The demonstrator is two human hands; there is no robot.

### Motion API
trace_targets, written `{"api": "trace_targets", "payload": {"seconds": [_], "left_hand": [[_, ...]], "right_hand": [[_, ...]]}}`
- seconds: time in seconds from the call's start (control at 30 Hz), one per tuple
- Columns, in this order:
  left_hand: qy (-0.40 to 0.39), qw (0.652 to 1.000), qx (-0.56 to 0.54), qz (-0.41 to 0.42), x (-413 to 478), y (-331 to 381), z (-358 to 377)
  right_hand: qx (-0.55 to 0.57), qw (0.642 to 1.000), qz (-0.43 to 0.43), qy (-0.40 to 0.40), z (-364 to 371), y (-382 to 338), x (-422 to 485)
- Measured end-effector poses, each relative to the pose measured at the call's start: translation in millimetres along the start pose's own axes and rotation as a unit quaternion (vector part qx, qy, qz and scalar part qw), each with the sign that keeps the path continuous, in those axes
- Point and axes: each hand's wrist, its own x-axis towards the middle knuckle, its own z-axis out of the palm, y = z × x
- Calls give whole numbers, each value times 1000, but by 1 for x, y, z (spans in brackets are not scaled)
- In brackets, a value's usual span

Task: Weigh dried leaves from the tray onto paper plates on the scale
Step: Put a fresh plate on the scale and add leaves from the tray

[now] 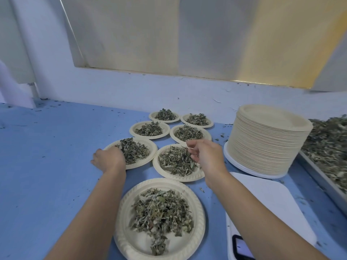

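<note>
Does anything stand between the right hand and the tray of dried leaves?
Yes: the stack of empty paper plates stands between the right hand and the tray. The nearer route, over the bare scale platform, looks open.

A blue counter [56,166] fills the lower half of the view, from 9 o'clock across to 4 o'clock. Behind it rises a pale bluish-white wall [131,94]. At 12 o'clock the wall holds a wide recess covered by a cream blind [159,34] that hangs in soft vertical folds, its lower edge meeting a narrow sill [150,73]. Warm yellow light glows through the blind toward 2 o'clock. A pale post [34,91] stands in the corner at 10 o'clock.
</note>
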Motion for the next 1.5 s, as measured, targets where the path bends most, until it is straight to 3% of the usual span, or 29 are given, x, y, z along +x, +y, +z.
{"api": "trace_targets", "payload": {"seconds": [0.3, 0.47, 0.63, 0.8, 0.93, 1.07, 1.13, 1.2, 1.3, 1.43, 1.5], "left_hand": [[27, 999, -12, 38, -7, 1, -1], [4, 992, -8, 127, -37, 19, 7], [-100, 979, -107, 142, -101, 52, 23], [-271, 935, -224, 55, -162, 75, 47], [-336, 899, -279, 26, -211, 81, 56], [-376, 872, -314, -6, -241, 82, 58], [-381, 867, -320, -6, -250, 82, 57], [-379, 867, -324, -6, -255, 83, 55], [-374, 868, -327, -8, -255, 85, 52], [-363, 872, -330, -6, -253, 84, 50], [-360, 872, -330, -9, -253, 84, 50]], "right_hand": [[-11, 1000, -9, -6, 2, 1, 1], [-5, 1000, -16, -9, -2, -1, -1], [12, 999, -34, -24, -16, -7, -6], [-26, 992, -122, 3, -41, -20, -9], [-141, 945, -285, 73, -83, -35, -9], [-310, 846, -396, 179, -127, -51, -1], [-436, 796, -379, 179, -145, -59, 6], [-521, 771, -341, 137, -158, -65, 14], [-569, 760, -305, 80, -164, -69, 18], [-563, 769, -296, 63, -164, -70, 17], [-585, 754, -293, 58, -161, -68, 17]]}}
